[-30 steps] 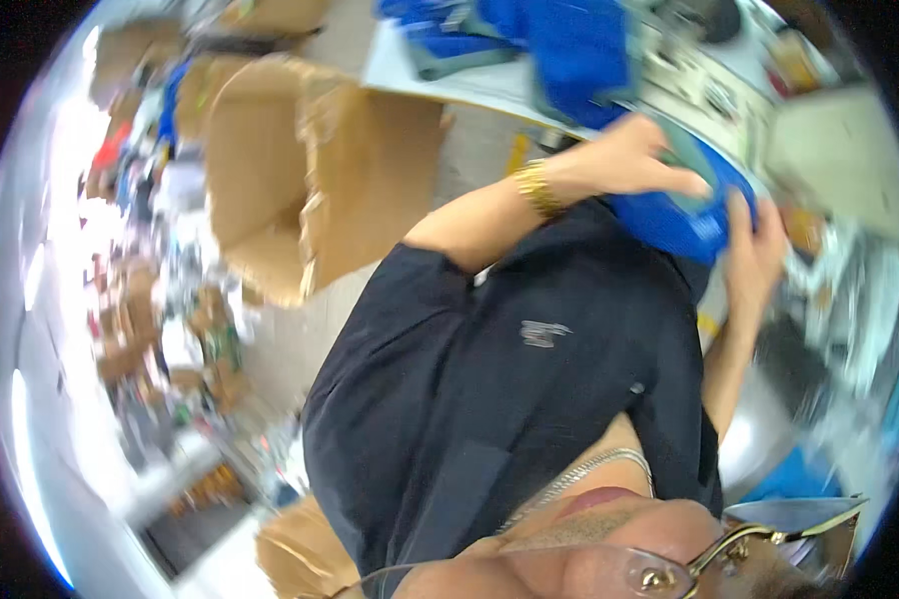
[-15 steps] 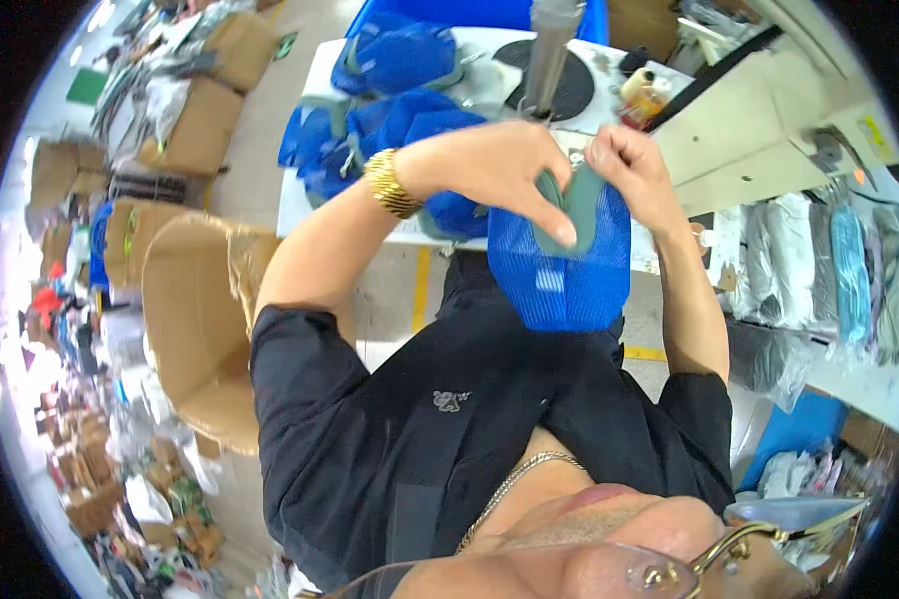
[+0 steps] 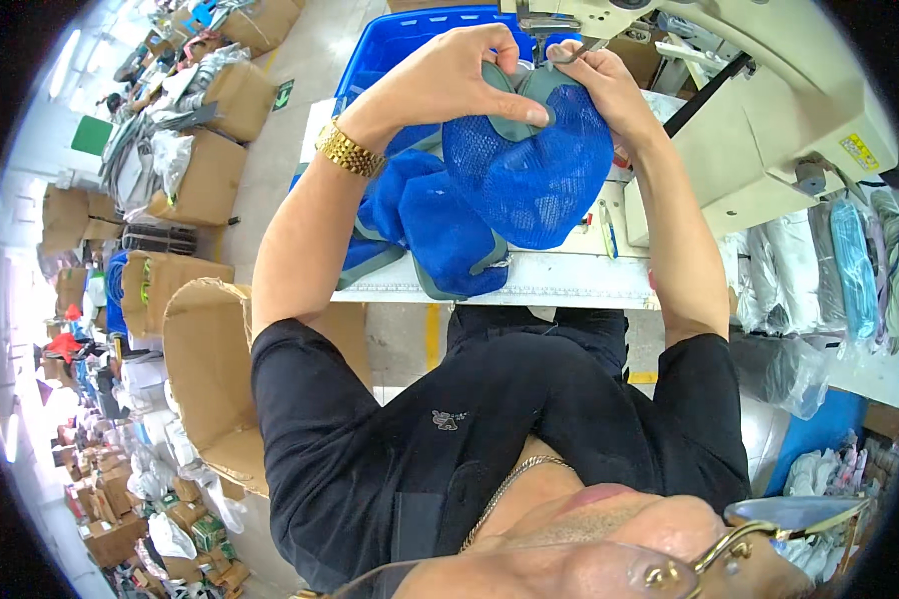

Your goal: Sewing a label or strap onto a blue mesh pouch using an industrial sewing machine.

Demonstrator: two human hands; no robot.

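Sewing machine (image 3: 769,130): Its cream body is looming at two o'clock, the arm reaching across the top toward twelve.
Table (image 3: 589,287): The white top is spreading beneath both hands, its near edge lying at six.
Tub (image 3: 370,45): A blue plastic bin is sitting at eleven, behind the work.
Pile (image 3: 449,225): Blue pieces edged in grey-green are lying heaped at seven, just beside the held work.
Mesh piece (image 3: 534,190): Blue netting is hanging below the fingers, above the tabletop, its longer line appearing to run from twelve to six.
Left hand (image 3: 445,80): Coming in from eight, it is pinching the piece's upper edge between thumb and fingers.
Right hand (image 3: 611,92): Coming in from four, it is gripping the same edge, its fingertips seeming slightly nearer the needle area.
Trim (image 3: 542,88): The grey-green band is facing the needle area (image 3: 539,35), which is standing close by at twelve; whether they are touching, I cannot tell.
Change: Half a second ago the piece was hanging past the table's near edge; now it is riding wholly over the top.
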